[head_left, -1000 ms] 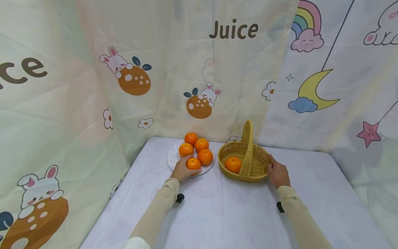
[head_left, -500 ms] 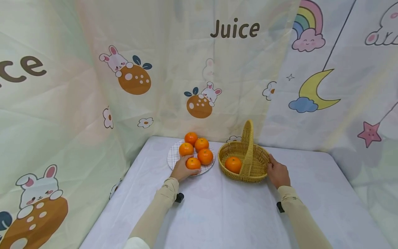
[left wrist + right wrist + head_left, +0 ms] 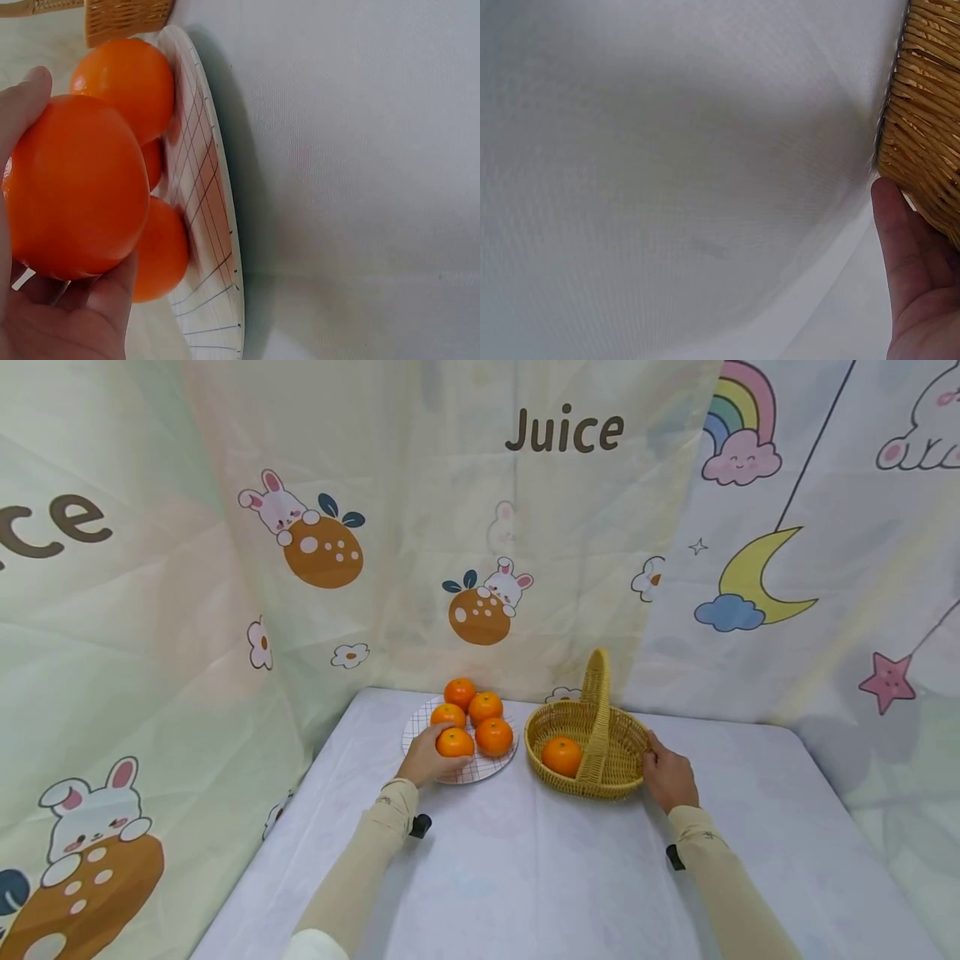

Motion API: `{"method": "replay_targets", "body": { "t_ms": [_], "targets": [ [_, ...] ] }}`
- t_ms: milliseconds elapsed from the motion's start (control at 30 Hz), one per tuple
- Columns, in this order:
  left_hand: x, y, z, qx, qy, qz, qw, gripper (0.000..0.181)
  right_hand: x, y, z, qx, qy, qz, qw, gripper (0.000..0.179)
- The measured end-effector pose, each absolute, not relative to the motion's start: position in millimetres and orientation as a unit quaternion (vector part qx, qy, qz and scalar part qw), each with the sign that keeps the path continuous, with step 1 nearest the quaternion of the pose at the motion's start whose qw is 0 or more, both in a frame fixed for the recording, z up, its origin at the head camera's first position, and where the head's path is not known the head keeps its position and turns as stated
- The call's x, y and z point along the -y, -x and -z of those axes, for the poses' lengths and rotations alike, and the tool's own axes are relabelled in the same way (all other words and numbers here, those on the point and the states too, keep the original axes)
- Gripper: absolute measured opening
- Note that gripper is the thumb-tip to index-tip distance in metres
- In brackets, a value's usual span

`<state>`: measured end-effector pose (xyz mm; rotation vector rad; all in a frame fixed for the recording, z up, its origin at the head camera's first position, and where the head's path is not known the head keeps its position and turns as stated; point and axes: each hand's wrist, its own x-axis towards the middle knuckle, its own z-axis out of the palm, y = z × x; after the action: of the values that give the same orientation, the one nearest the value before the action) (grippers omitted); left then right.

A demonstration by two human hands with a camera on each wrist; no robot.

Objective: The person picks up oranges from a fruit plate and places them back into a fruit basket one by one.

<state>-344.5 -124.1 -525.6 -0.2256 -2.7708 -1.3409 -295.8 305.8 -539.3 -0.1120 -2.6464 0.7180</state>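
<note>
Pinching an orange [image 3: 454, 743] over the plate [image 3: 486, 767], the left hand [image 3: 426, 758] sits at that plate's seven o'clock. At three o'clock on the basket [image 3: 597, 735], the right hand [image 3: 670, 778] grips its edge

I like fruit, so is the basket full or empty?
Neither: one orange sits inside the basket, and the basket's other side shows bare weave.

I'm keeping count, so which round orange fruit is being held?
The round orange fruit in the left hand; four others sit on the round white checked plate, one in the yellow woven basket.
</note>
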Motion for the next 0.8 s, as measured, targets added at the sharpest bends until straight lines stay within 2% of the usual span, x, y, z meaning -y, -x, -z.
{"method": "replay_targets", "body": {
  "t_ms": [267,400,533,800],
  "targets": [
    [125.1,347.1,522.7,0.901,0.072,0.427,0.015,0.085,-307.0,297.4,543.1,0.945,0.037,-0.254,0.201,0.044],
    [116.7,347.7,512.9,0.896,0.085,0.434,0.030,0.081,-308.9,297.1,542.1,0.944,0.040,-0.255,0.204,0.044],
    [100.0,350.5,498.4,0.884,0.117,0.451,0.039,0.075,-309.3,295.4,538.2,0.943,0.044,-0.257,0.204,0.044],
    [53.4,356.9,481.5,0.886,0.169,0.429,0.051,0.078,-305.6,296.3,540.2,0.942,0.045,-0.261,0.205,0.044]
  ]
}}
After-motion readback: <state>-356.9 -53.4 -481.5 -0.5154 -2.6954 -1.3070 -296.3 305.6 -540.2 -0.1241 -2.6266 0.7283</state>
